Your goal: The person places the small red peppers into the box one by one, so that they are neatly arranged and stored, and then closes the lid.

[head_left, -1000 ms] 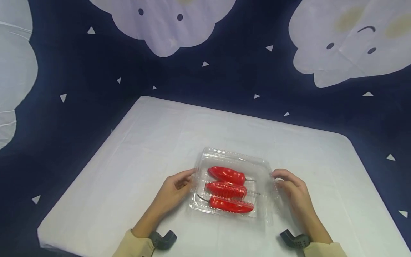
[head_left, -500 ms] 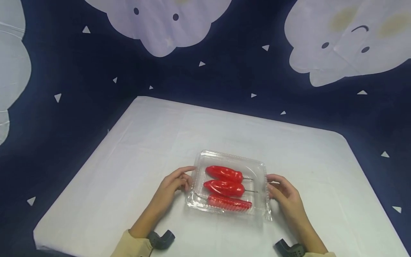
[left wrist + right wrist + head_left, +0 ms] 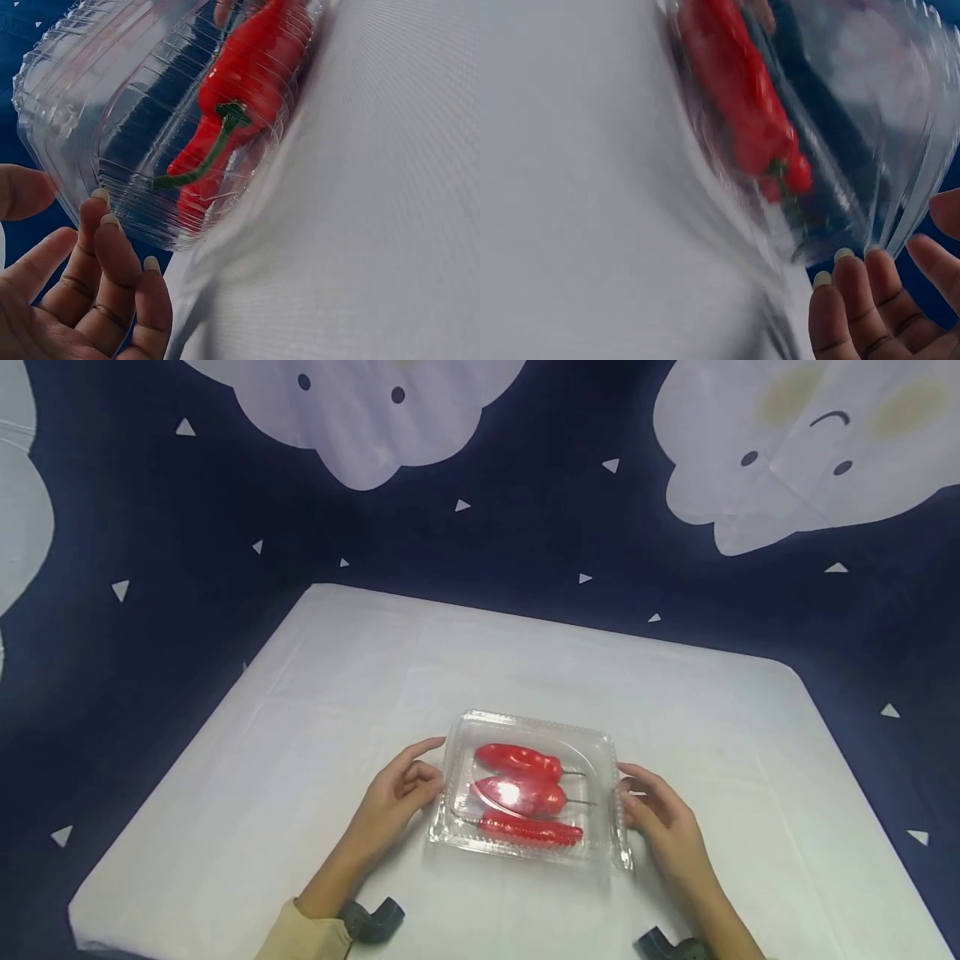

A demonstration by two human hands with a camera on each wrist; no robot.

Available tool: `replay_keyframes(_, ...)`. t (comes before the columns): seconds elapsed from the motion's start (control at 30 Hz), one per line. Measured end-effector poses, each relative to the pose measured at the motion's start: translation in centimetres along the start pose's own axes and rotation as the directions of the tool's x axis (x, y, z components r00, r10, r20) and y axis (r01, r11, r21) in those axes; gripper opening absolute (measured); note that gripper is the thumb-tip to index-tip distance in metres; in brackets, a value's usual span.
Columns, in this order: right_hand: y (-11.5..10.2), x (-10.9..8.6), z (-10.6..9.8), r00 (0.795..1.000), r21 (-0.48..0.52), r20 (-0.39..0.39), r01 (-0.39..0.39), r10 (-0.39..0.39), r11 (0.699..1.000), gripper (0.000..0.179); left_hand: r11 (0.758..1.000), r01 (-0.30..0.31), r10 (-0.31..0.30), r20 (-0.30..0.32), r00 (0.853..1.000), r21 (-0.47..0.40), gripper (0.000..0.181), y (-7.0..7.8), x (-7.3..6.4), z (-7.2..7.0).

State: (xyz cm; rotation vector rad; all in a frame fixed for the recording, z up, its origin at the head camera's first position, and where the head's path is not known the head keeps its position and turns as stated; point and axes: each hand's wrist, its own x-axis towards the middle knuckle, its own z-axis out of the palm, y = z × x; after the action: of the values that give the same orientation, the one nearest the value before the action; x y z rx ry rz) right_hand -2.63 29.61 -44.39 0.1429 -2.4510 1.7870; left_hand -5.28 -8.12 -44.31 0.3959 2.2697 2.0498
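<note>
A clear plastic clamshell box (image 3: 536,722) stands on the white cloth with its lid down. Through it show a far red pepper (image 3: 517,758), a middle red pepper (image 3: 517,797) with glare over it, and a near red pepper (image 3: 528,829) under the ribbed side. My left hand (image 3: 397,787) holds the box's left side, index finger along the rim and thumb nearer me. Opposite, my right hand (image 3: 663,814) grips the right side at the rim. In the left wrist view, a green stem (image 3: 199,165) shows through the ribbed wall beside my left fingertips.
The white table (image 3: 360,660) reaches well beyond the box on both sides. Behind it hangs a dark blue backdrop (image 3: 187,518) printed with pale clouds and small triangles. A dark wrist mount (image 3: 372,921) sits at the left cuff.
The lid's ribbed side has come down from the middle pepper to the near one. My right hand has shifted left with its side of the box. The whole view has drifted slightly.
</note>
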Motion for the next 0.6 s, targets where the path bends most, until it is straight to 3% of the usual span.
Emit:
replay_keyframes(0.17, -0.7, -3.2, 0.3, 0.999, -0.002, 0.038, 0.015, -0.015, 1.0, 0.048, 1.0, -0.013, 0.013, -0.006, 1.0, 0.02, 0.047, 0.0, -0.4, 0.0)
replay_keyframes(0.37, -1.1, -6.3, 1.0, 0.984, 0.206, 0.175, -0.058, 0.022, 0.977, 0.06, 0.997, -0.022, 0.023, -0.017, 1.0, 0.071, 0.041, 0.4, -0.7, 0.1)
replay_keyframes(0.47, -1.3, -6.4, 1.5, 0.99, 0.266, 0.138, -0.061, 0.024, 0.962, 0.061, 0.996, -0.022, 0.025, -0.034, 0.999, 0.084, 0.039, 0.5, -0.4, 0.3)
replay_keyframes(0.6, -1.7, -6.4, 2.2, 0.997, 0.285, 0.052, -0.068, 0.056, 0.956, 0.059, 0.993, 0.02, -0.014, -0.06, 0.998, 0.114, 0.039, 0.6, -0.5, 0.7)
